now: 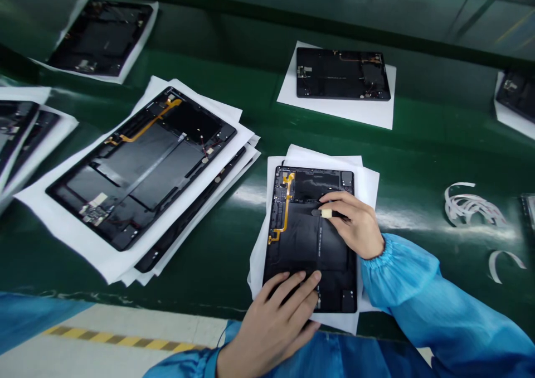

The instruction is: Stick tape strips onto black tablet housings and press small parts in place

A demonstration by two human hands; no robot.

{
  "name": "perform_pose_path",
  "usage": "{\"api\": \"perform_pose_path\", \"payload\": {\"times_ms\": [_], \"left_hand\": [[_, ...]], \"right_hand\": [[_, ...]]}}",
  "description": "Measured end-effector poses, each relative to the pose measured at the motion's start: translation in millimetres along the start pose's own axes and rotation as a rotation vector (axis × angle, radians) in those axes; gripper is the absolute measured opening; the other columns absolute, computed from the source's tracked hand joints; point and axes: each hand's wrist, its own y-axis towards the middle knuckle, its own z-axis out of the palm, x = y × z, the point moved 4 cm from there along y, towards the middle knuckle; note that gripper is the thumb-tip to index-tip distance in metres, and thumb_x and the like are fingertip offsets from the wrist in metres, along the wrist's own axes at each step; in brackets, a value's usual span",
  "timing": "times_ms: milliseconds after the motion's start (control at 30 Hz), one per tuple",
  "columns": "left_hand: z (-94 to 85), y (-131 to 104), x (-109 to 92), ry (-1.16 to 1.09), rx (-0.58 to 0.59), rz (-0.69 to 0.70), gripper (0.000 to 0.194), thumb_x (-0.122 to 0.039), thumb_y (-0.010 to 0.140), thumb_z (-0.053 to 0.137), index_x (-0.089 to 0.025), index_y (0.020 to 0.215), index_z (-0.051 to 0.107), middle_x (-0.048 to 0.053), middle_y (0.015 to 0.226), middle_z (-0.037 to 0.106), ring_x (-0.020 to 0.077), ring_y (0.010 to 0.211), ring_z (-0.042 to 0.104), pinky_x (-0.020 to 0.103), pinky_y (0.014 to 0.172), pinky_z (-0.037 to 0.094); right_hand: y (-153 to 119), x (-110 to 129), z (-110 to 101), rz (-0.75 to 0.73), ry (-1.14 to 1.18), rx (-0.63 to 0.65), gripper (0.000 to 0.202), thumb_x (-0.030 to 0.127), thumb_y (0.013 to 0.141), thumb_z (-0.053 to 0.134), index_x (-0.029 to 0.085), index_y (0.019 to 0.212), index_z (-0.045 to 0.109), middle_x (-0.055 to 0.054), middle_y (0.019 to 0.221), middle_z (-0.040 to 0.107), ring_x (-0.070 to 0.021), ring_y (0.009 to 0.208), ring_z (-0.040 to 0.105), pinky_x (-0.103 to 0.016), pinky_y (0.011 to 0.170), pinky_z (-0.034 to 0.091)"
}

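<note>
In front of me a black tablet back housing (301,255) lies on white sheets (368,185), with an orange flex cable (287,205) along its left side. My left hand (280,316) rests on the housing's lower end, fingers stretched out and holding nothing. Over the middle of the housing, my right hand (353,222) pinches a small tool (325,213) with a dark flat tip and a cream-coloured band. The tip is at a thin pale strip (320,238) running down the housing; whether it touches I cannot tell. The rest of the tool is hidden by my fingers.
At left, another open housing (146,160) tops a stack interleaved with white sheets. Further housings lie at the back left (102,38), back centre (343,74) and right edge (518,91). Curled white strips (472,205) lie right on the green table (418,160).
</note>
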Motion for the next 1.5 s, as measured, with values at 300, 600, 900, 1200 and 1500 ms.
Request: {"api": "perform_pose_path", "payload": {"times_ms": [300,600,900,1200,1500], "left_hand": [[-1.9,2,1,-0.021,-0.008,-0.012,0.024,-0.04,0.093,0.055,-0.019,0.096,0.067,-0.001,0.124,0.067,0.0177,0.108,0.057,0.033,0.104,0.034],[-1.0,1,1,-0.007,0.003,0.002,0.023,-0.04,0.091,0.057,-0.021,0.097,0.068,-0.002,0.126,0.066,0.0182,0.107,0.057,0.034,0.099,0.037],[-0.6,1,0,-0.015,-0.007,-0.007,0.023,-0.039,0.093,0.055,-0.02,0.096,0.068,-0.001,0.123,0.068,0.0189,0.106,0.058,0.035,0.098,0.037],[-14.7,8,14,0.023,0.059,-0.057,0.063,-0.067,0.089,0.044,-0.024,0.135,0.055,0.009,0.141,0.052,0.0307,0.127,0.044,0.042,0.111,0.02],[-16.4,68,51,0.14,0.165,-0.079,0.058,-0.061,0.092,0.044,-0.029,0.141,0.048,0.011,0.152,0.037,0.0372,0.139,0.031,0.052,0.109,0.027]], "right_hand": [[0,1,-1,0.012,-0.01,0.005,0.022,0.006,0.086,0.052,0.02,0.092,0.069,-0.006,0.106,0.069,-0.0184,0.098,0.067,-0.033,0.089,0.055],[0,0,-2,0.007,-0.017,-0.006,0.021,0.007,0.087,0.053,0.02,0.09,0.07,-0.006,0.104,0.069,-0.0177,0.096,0.067,-0.031,0.088,0.055],[1,2,-1,-0.003,-0.023,0.0,0.022,0.006,0.086,0.052,0.02,0.09,0.069,-0.007,0.104,0.069,-0.0183,0.096,0.067,-0.032,0.088,0.056],[-1,0,1,0.043,-0.009,-0.048,0.052,-0.003,0.077,0.042,0.023,0.117,0.062,-0.005,0.115,0.065,-0.0176,0.106,0.062,-0.033,0.093,0.054],[-12,-7,-34,0.373,0.008,-0.306,0.017,0.031,0.09,0.058,0.022,0.103,0.062,-0.004,0.095,0.067,-0.0124,0.063,0.062,-0.024,0.055,0.049]]}}
